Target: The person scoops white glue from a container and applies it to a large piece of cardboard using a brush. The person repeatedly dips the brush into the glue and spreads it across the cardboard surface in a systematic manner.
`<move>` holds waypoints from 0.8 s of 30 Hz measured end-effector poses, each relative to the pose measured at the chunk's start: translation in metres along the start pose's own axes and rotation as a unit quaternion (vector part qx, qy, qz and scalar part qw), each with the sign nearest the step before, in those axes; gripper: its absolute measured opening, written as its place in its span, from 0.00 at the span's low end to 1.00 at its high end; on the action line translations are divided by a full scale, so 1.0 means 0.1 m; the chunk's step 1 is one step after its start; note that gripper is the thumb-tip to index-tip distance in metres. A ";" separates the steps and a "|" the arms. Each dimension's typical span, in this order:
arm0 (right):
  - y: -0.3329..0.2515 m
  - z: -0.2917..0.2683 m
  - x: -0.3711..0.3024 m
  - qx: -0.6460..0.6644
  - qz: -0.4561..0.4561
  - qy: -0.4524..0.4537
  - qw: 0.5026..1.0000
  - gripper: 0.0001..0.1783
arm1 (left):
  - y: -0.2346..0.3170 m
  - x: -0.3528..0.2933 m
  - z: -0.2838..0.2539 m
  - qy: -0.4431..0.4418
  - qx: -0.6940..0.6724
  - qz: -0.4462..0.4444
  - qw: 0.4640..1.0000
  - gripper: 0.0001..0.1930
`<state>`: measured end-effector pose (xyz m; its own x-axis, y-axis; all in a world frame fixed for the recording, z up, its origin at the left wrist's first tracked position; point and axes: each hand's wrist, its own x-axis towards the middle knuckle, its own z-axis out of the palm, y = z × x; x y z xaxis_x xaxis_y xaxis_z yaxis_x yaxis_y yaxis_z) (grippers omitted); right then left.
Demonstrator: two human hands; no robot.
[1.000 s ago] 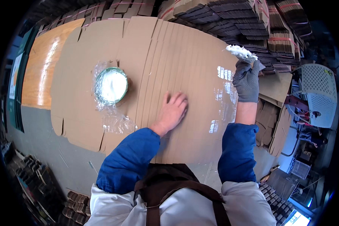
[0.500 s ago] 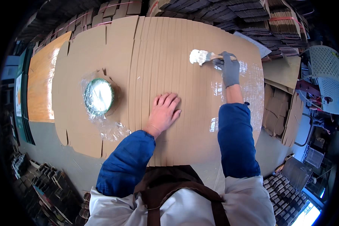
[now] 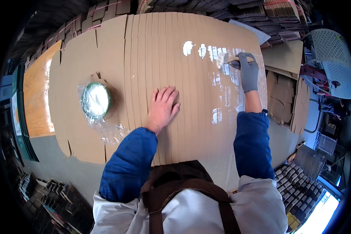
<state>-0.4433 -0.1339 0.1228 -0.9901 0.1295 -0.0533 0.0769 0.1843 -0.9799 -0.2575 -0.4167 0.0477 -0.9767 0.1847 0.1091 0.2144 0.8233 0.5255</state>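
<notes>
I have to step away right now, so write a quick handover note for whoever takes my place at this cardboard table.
Left hand: bare, open, pressed flat on the fanned stack of cardboard sheets.
Right hand: grey glove, shut on a brush at the far right of the stack.
Green-rimmed bowl, in clear plastic, sits to the left on a cardboard sheet.
Done: a wet, shiny band covers the right-hand part of the sheet edges.
Left: the edges under and left of the left hand look dry and probably need brushing.
</notes>
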 end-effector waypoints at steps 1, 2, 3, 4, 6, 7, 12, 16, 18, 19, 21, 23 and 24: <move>-0.12 0.19 -0.19 0.041 0.007 -0.031 0.999 0.10 | 0.00 0.01 0.00 0.006 -0.012 -0.003 1.000 0.24; -0.09 0.38 -0.31 0.049 -0.012 -0.055 0.997 0.09 | -0.01 0.00 0.02 0.006 -0.006 0.001 1.000 0.24; -0.14 0.60 -0.47 0.003 -0.056 -0.086 0.995 0.09 | -0.04 -0.03 0.01 0.007 0.003 0.001 1.000 0.24; -0.10 0.76 -0.58 -0.049 -0.051 -0.091 0.993 0.10 | -0.04 -0.02 0.03 0.012 0.008 0.004 1.000 0.23; 0.07 0.83 -0.69 -0.102 -0.016 -0.095 0.990 0.10 | -0.03 0.00 0.03 0.016 -0.002 0.012 1.000 0.22; 0.10 0.68 -0.70 -0.071 0.005 -0.071 0.995 0.10 | -0.02 0.01 0.03 0.016 -0.006 0.017 1.000 0.21; -0.15 0.30 -0.95 0.030 0.014 -0.008 0.999 0.10 | -0.06 -0.04 0.06 0.023 -0.003 0.012 1.000 0.20; 0.07 0.00 -1.05 -0.185 0.045 -0.001 0.982 0.09 | -0.04 -0.03 0.07 0.020 -0.001 0.015 1.000 0.20; -0.06 0.09 -1.29 -0.075 0.023 0.020 0.997 0.09 | -0.04 -0.05 0.08 0.029 0.000 0.017 0.999 0.20; -0.05 0.20 -1.41 -0.062 -0.012 0.014 0.998 0.09 | -0.05 -0.06 0.08 0.030 0.004 0.019 0.999 0.19; 0.00 0.40 -1.61 -0.148 -0.073 -0.038 0.986 0.09 | -0.06 -0.04 0.09 0.035 0.011 0.024 0.999 0.19; -0.05 0.29 -1.61 -0.180 0.011 -0.024 0.983 0.09 | -0.06 0.01 0.11 0.030 0.013 0.026 0.999 0.19; -0.09 0.28 -1.61 -0.195 0.052 -0.018 0.979 0.09 | -0.07 0.02 0.10 0.029 0.015 0.026 0.999 0.19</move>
<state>-0.2881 -0.1834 0.1348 -0.9774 0.1338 -0.1637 0.2101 0.5306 -0.8212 -0.2612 -0.4165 0.0364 -0.9627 0.1974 0.1849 0.2646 0.8297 0.4916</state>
